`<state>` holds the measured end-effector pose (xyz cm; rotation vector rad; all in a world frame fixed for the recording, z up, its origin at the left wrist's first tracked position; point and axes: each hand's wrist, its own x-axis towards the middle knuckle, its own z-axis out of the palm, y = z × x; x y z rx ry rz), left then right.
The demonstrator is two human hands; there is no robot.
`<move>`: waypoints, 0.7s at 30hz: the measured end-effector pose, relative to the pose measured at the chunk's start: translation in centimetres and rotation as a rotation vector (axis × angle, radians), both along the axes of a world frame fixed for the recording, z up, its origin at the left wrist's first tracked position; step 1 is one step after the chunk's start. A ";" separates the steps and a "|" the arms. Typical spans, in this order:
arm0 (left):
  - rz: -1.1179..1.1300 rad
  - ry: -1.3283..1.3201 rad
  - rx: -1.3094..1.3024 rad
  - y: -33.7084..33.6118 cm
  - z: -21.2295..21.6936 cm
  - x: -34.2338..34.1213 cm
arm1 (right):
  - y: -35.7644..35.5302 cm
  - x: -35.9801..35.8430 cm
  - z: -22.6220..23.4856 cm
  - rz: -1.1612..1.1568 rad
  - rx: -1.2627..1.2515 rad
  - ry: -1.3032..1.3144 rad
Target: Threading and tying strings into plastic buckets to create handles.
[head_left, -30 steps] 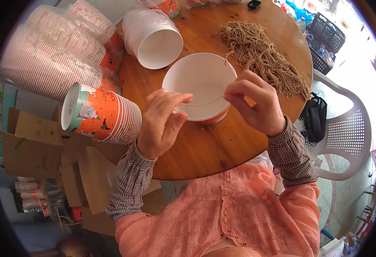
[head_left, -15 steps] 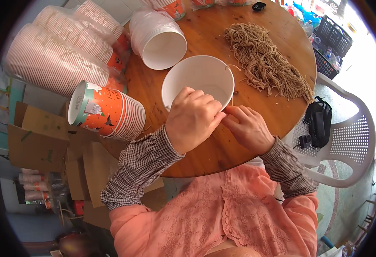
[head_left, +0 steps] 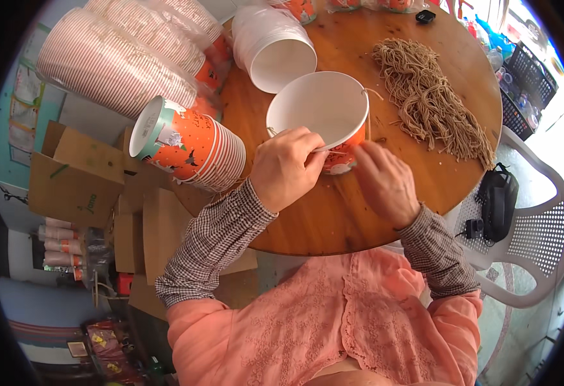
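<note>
A paper bucket (head_left: 349,145), white inside and orange outside, stands tilted toward me on the wooden table. My left hand (head_left: 290,168) is closed at its near rim, thumb and fingers pinching the edge. A thin tan cord (head_left: 368,119) comes through the rim at the right and hangs down the outside. Another bit of cord shows at the left rim, beside my left knuckles. My right hand (head_left: 388,183) is just right of the bucket's wall, near the hanging cord. Motion smears its fingertips, so any cord between them cannot be made out.
A heap of tan cords (head_left: 433,96) lies on the right of the table (head_left: 295,225). Stacked orange buckets (head_left: 189,145) lie at the left, with bagged stacks (head_left: 111,64) behind. White buckets (head_left: 282,61) lie beyond. A plastic chair (head_left: 539,238) stands right; cardboard boxes (head_left: 76,174) sit lower left.
My right hand has come away from my left hand and the near rim, moving right. The bucket's orange side now shows. The whole view has shifted, with things appearing farther right.
</note>
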<state>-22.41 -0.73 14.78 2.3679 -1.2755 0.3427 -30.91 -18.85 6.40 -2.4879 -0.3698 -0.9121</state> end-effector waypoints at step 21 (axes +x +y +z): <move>0.288 0.575 -1.223 21.1 9.2 7.6 | 1.2 -1.1 0.4 0.297 0.156 -0.121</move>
